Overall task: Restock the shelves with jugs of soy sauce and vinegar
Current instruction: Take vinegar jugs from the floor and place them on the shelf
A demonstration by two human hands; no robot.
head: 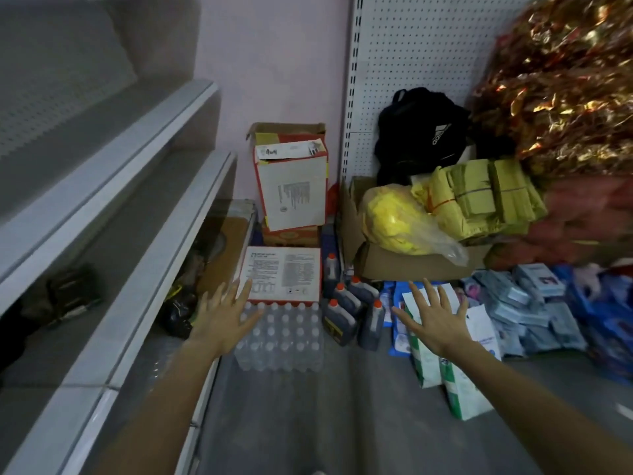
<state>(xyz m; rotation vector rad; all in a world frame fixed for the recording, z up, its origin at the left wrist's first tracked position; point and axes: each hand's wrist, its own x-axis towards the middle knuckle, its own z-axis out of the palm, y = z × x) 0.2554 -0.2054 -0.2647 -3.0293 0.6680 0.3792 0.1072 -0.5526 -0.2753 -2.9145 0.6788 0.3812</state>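
Dark soy sauce jugs point(339, 323) sit on the floor, between the bottle pack point(281, 337) and the blue packets point(534, 313). Left grip point(222, 320) and right grip point(436, 323) are spread wide, empty. Jugs are probably heavy, rigid and slick: take them just under the cap and support the base.

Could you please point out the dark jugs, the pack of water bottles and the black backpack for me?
dark jugs point(339, 322): head view, nearest jug's body
pack of water bottles point(284, 334): head view, capped top
black backpack point(418, 132): head view, front panel
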